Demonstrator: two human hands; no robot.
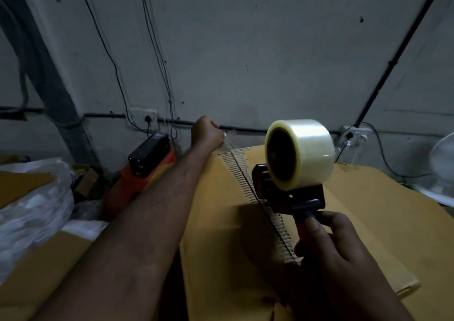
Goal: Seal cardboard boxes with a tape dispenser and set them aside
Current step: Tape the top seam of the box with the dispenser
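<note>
Cardboard box (356, 222) fills centre and right of view, flaps closed, top seam running away from the person. Tape strip (242, 173), clear and wrinkled, lies along that seam. Left hand (206, 134) reaches to the far edge, fingers curled, pinching the strip's end. Right hand (331, 242) grips the red handle of the tape dispenser (290, 195), which sits on the seam near the box's middle; clear tape roll (309, 148) stands above it.

Left of box: black device (149, 156) on a red case (132, 188), markings too dim to read; white plastic bags (32, 197). Wall socket (143, 118) behind, cables hanging. White fan (442, 158) at far right
</note>
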